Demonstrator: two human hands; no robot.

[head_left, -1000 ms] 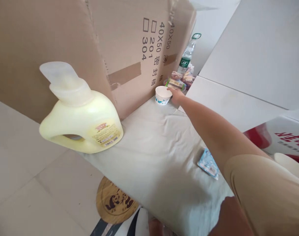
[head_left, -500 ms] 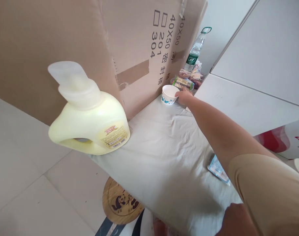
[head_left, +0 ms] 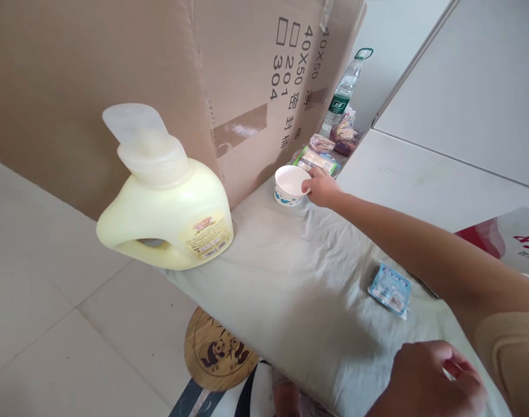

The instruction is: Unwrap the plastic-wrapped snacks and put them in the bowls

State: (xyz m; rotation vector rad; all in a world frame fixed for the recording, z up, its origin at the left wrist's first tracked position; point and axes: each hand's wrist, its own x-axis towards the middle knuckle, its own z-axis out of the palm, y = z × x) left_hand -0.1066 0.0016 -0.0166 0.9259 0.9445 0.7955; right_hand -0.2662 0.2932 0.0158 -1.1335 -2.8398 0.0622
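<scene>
My right hand [head_left: 321, 188] reaches to the far end of the cloth-covered surface [head_left: 290, 278]. It grips the rim of a white paper bowl [head_left: 290, 186] with blue leaf prints, the thumb at the inner edge. Just behind the bowl and hand lie a green-edged food packet [head_left: 313, 160] and a clear pack of reddish food [head_left: 322, 143]. At the lower right my left hand [head_left: 433, 379] is loosely curled, a small gap showing between thumb and fingers and nothing visible in it. A blue packet [head_left: 390, 289] lies on the cloth beyond it.
A pale yellow detergent bottle [head_left: 172, 208] stands at the cloth's left edge. Behind is a big cardboard box [head_left: 247, 69]. A water bottle [head_left: 340, 101] stands in the far corner. White panels [head_left: 442, 168] and a red-and-white box [head_left: 516, 240] flank the right. Below is a round wooden panda board [head_left: 221, 353].
My right hand and the bowl have come nearer, down and left; the food packs behind shifted the same way. My left hand has risen further into view. The blue packet is less covered.
</scene>
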